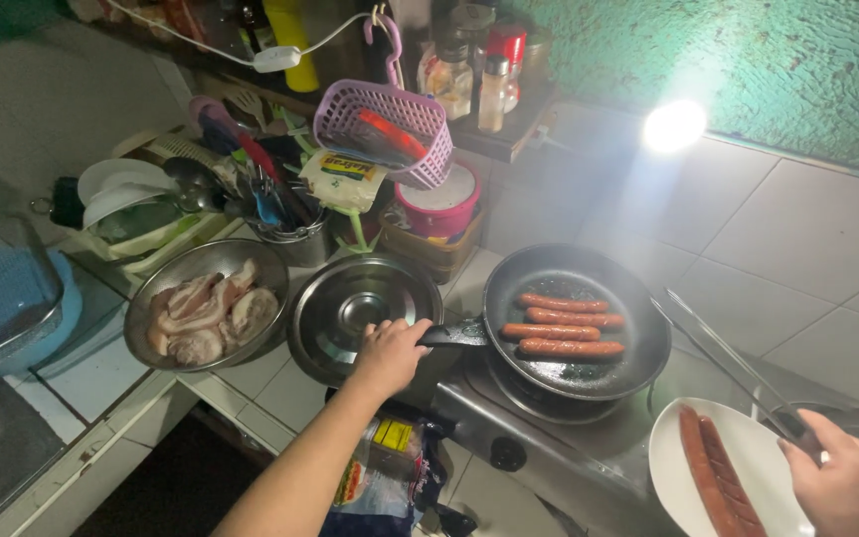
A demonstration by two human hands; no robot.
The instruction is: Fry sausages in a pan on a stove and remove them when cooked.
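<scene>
Black round frying pan (577, 323) sits on the grey metal stove (549, 438), four browned sausages (561, 326) in it. Nearest us, our right hand (847, 487) is clenched on long metal tongs (723, 363), tips angled toward the pan, above the white round plate (673, 467) with two cooked sausages (718, 475). Our left hand (390, 353) is wrapped round the black pan handle (454, 335), likely steadying it. Further back on the table: steel pot lid (355, 308), steel bowl of raw meat (206, 310), purple plastic basket (385, 129).
</scene>
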